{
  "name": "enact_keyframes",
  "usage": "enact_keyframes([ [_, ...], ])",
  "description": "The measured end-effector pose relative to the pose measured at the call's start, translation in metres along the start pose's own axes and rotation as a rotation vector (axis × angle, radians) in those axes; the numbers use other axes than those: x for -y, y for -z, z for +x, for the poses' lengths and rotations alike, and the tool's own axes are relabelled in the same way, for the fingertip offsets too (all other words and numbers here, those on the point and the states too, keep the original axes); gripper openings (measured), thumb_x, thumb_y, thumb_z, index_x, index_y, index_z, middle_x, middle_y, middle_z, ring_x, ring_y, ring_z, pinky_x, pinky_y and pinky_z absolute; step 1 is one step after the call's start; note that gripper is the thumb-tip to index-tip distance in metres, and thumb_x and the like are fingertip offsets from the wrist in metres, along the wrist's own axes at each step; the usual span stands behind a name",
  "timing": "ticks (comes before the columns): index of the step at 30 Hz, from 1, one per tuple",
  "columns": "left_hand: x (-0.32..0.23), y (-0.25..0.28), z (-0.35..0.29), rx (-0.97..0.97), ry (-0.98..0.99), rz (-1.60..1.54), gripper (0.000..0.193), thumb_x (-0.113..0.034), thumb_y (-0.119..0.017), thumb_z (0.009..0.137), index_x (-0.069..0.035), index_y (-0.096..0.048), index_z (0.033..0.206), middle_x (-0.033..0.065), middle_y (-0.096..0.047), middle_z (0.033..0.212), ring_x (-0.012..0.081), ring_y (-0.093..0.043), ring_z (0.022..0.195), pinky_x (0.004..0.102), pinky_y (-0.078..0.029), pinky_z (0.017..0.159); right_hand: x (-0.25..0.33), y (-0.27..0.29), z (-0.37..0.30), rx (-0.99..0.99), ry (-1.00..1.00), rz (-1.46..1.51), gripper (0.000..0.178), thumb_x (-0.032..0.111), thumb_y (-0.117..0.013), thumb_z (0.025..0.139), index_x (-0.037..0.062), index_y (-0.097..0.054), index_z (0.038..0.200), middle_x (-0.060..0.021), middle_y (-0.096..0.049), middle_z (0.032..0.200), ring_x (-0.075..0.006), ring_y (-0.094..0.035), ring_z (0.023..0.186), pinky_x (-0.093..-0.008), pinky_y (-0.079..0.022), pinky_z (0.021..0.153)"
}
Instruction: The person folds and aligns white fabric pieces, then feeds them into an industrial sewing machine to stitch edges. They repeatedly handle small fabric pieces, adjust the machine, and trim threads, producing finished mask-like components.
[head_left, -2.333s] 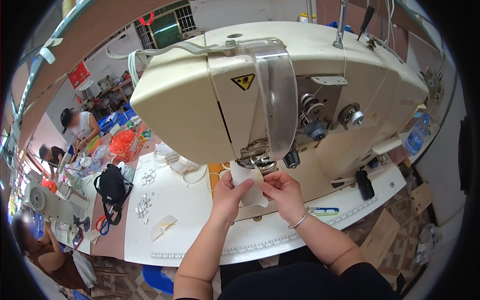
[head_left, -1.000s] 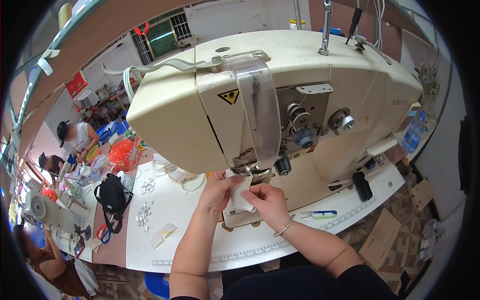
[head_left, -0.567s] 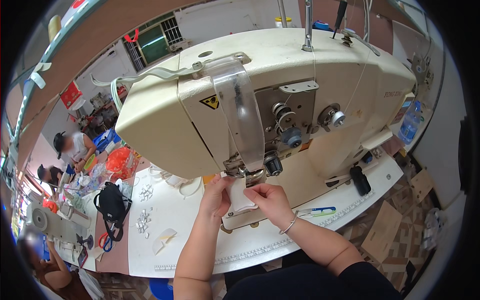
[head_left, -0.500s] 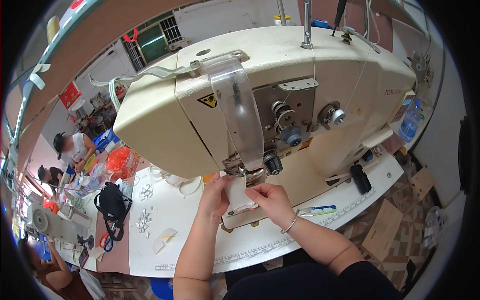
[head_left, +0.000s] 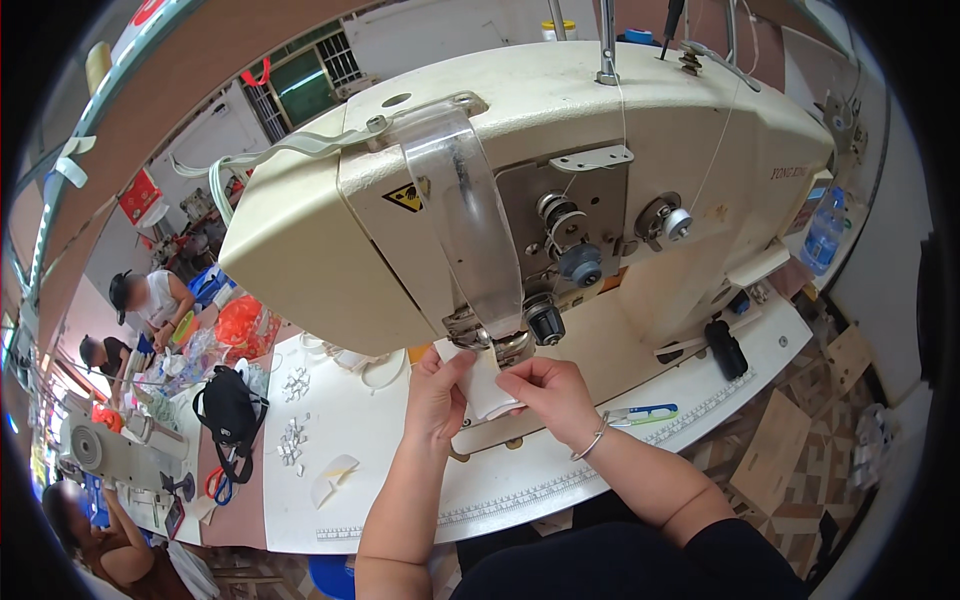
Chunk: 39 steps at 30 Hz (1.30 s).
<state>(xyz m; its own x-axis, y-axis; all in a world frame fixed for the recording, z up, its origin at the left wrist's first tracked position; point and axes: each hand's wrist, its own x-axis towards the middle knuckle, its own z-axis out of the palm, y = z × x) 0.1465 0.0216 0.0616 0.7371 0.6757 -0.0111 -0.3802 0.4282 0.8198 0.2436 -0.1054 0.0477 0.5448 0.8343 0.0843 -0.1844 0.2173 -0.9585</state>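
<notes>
The left hand is closed on the left side of a folded white piece, thumb on top, its other fingertips mostly hidden. The right hand pinches the right edge between thumb and bent forefinger. The piece sits at the metal stitching parts of a cream sewing machine — how far its far end reaches under them is hard to make out. The left forearm is cut off below. A yellow warning triangle and dark lettering mark the machine — a numbered ruler strip edges the table.
</notes>
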Motion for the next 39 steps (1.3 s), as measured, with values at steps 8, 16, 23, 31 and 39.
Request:
enact_keyframes([
  [8,0.0,-0.005,-0.008,-0.014,-0.021,-0.058,0.027,-0.002,-0.06,0.081,-0.001,-0.05,0.106,0.0061,-0.06,0.1,0.016,-0.059,0.091,0.0297,-0.048,0.08,0.012,0.005,0.006,0.003,-0.056,-0.049,0.015,0.014,-0.065,0.081,-0.0013,-0.062,0.083,-0.0043,-0.062,0.073,-0.0084,-0.059,0.064,-0.0207,-0.05,0.056],
  [16,0.021,-0.006,-0.027,-0.047,-0.04,0.047,0.029,0.001,-0.059,0.08,-0.001,-0.051,0.108,0.0096,-0.06,0.102,0.0173,-0.059,0.092,0.0301,-0.05,0.079,0.009,0.019,-0.003,0.069,-0.059,-0.046,0.014,0.012,-0.065,0.08,-0.0008,-0.06,0.078,-0.0048,-0.061,0.068,-0.0086,-0.058,0.059,-0.0197,-0.049,0.057],
  [23,0.021,-0.012,-0.029,-0.067,-0.092,0.036,0.03,0.002,-0.061,0.079,-0.001,-0.052,0.107,0.0095,-0.06,0.101,0.0161,-0.059,0.091,0.0272,-0.049,0.079,0.008,0.019,-0.002,0.078,-0.053,-0.005,0.012,0.011,-0.064,0.08,-0.0001,-0.06,0.077,-0.0045,-0.061,0.067,-0.009,-0.058,0.059,-0.0201,-0.049,0.057],
  [31,0.02,-0.012,-0.028,-0.075,-0.076,0.045,0.024,0.001,-0.057,0.081,-0.001,-0.052,0.104,0.0104,-0.061,0.098,0.0193,-0.06,0.089,0.0326,-0.051,0.078,0.013,0.02,0.0,0.075,-0.08,0.031,0.014,0.012,-0.065,0.08,-0.0001,-0.06,0.077,-0.0061,-0.062,0.068,-0.0096,-0.058,0.058,-0.021,-0.049,0.056],
  [39,0.005,-0.012,-0.013,-0.065,-0.029,0.006,0.025,0.001,-0.061,0.078,-0.001,-0.054,0.101,0.0083,-0.06,0.096,0.0169,-0.06,0.086,0.0305,-0.049,0.078,0.009,0.012,0.006,0.045,-0.108,0.095,0.019,0.017,-0.066,0.08,-0.0004,-0.06,0.08,-0.0055,-0.062,0.07,-0.0084,-0.057,0.057,-0.0194,-0.048,0.055],
])
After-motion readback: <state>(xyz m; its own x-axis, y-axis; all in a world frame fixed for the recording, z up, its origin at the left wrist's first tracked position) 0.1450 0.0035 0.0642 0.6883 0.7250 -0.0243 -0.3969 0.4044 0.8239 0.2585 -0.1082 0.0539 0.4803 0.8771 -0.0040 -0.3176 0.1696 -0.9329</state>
